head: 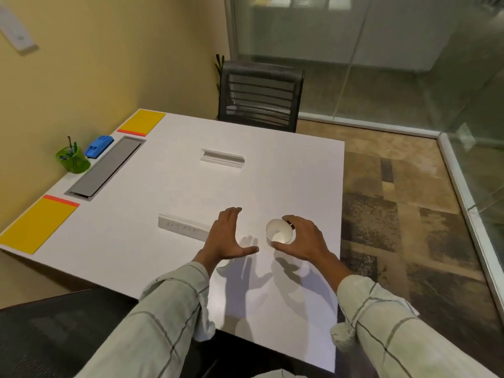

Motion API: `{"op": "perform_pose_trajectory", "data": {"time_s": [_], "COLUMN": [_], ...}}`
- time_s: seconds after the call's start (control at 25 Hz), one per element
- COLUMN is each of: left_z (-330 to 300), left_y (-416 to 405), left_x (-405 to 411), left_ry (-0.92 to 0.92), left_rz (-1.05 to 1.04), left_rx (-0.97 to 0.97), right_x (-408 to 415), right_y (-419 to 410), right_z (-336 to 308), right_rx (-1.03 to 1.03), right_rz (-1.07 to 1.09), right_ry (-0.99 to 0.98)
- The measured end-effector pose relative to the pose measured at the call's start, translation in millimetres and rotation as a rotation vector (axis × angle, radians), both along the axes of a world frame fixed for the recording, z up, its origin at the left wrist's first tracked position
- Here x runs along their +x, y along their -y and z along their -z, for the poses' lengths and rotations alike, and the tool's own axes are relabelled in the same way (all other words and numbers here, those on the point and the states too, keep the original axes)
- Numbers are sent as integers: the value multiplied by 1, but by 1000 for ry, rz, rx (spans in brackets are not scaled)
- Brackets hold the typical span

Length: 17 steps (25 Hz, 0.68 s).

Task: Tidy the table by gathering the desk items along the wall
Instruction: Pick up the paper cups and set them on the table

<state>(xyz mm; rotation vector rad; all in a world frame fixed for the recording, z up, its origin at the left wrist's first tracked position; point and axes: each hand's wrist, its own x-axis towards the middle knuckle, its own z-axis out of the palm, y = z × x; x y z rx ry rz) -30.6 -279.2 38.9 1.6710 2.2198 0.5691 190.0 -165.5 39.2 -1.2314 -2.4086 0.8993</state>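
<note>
Hands over near part of white table. Right hand gripped white paper cup, fingers curled round rim, cup upright. Left hand spread flat, holding nothing, just beside white name block. Farther: second white block mid-table. Along wall: two yellow pads, grey panel, green pen holder, blue stapler.

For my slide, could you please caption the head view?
Right hand grips a paper cup; open left hand hovers over the white table.
</note>
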Motion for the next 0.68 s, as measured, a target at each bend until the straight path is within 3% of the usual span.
{"op": "perform_pose_trajectory", "data": {"time_s": [0.36, 0.68], "left_z": [7, -9], "left_y": [-45, -126], "left_x": [206, 365], "left_ry": [104, 325], "left_rz": [-24, -28], "left_rx": [17, 212], "right_x": [161, 286], "right_y": [-50, -107], "right_z": [-11, -19], "right_rx": [26, 38], "right_rz": [-7, 15], "right_ry": [-140, -144]}}
